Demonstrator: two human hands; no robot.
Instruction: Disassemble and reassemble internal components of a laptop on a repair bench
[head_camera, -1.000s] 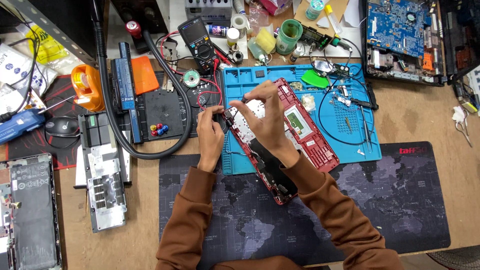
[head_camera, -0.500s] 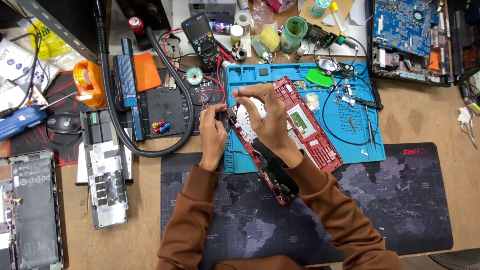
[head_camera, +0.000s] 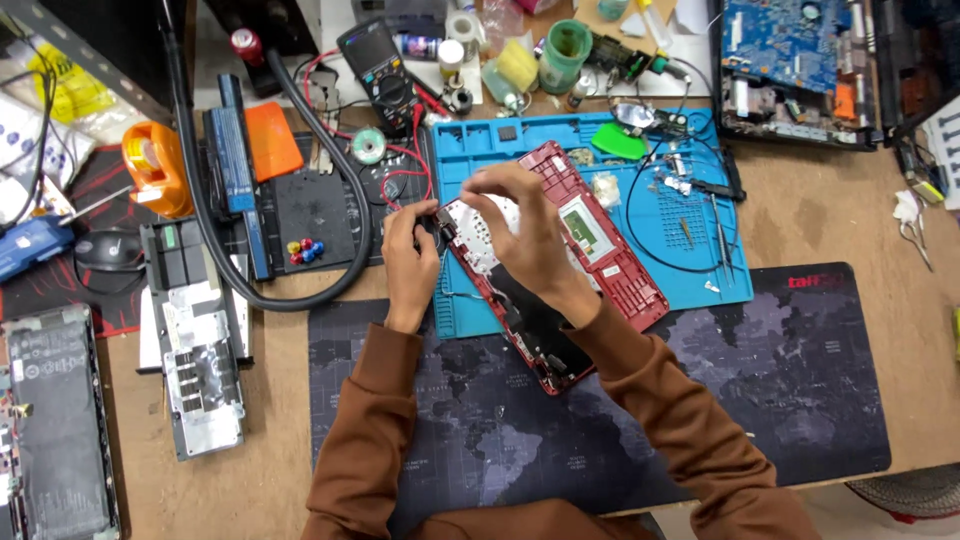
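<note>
A red laptop shell (head_camera: 620, 265) lies open and slanted across a blue work mat (head_camera: 690, 270), its near end over a dark map-printed desk mat (head_camera: 780, 400). My left hand (head_camera: 410, 262) grips the shell's left corner, fingers curled on its edge. My right hand (head_camera: 525, 222) reaches over the shell's upper half and pinches a silvery sheet part inside it with the fingertips. Both arms wear brown sleeves.
A thick black hose (head_camera: 300, 290) loops left of the hands beside a black laptop base (head_camera: 320, 210). A multimeter (head_camera: 378, 60) with red leads sits behind. A blue circuit board (head_camera: 790, 50) lies back right; a silver drive caddy (head_camera: 195, 350) and an orange tape dispenser (head_camera: 155, 165) at left.
The view has shifted a little. My right hand's fingers have drawn together on the part inside the shell; my left hand stays at the corner.
</note>
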